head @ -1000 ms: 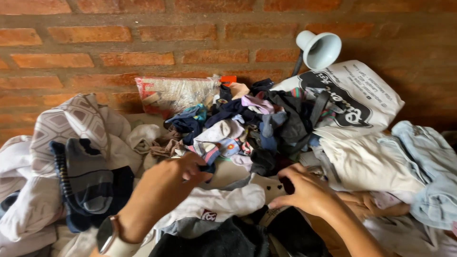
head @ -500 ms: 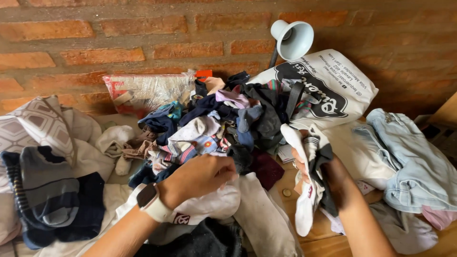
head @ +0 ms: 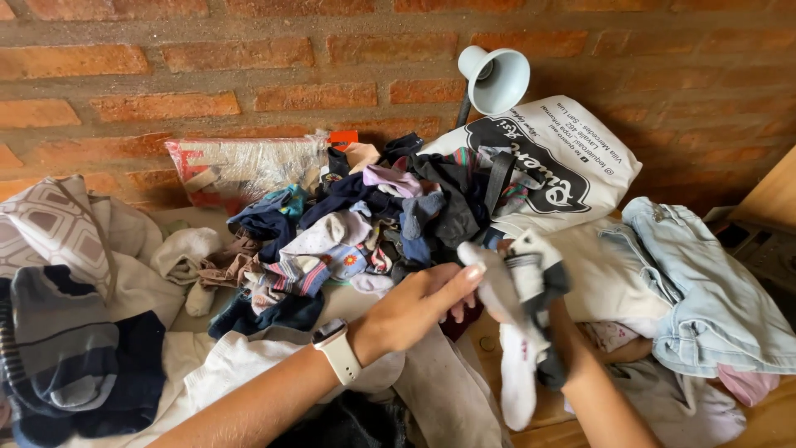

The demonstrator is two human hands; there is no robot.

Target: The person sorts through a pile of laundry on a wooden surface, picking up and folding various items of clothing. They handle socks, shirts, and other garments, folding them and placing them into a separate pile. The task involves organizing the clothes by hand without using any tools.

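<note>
My right hand (head: pixel 554 309) is mostly hidden behind a pair of socks (head: pixel 521 332), white with grey and black parts, which it holds up above the table. My left hand (head: pixel 419 305), with a white watch (head: pixel 338 350) on the wrist, reaches across and pinches the upper end of the white sock with its fingertips. Just beyond both hands lies a heap of small mixed clothes and socks (head: pixel 373 224) in blue, grey, pink and striped colours.
A brick wall (head: pixel 249 75) stands behind. A white printed bag (head: pixel 572 162) and a pale lamp shade (head: pixel 496 79) are at the back right. Light blue jeans (head: pixel 705 282) lie right, patterned and striped garments (head: pixel 66 332) left, a plastic-wrapped package (head: pixel 240 166) behind the heap.
My right hand has lifted the socks out of the pile. My left hand left the white cloth below and came across to the top of the sock.
</note>
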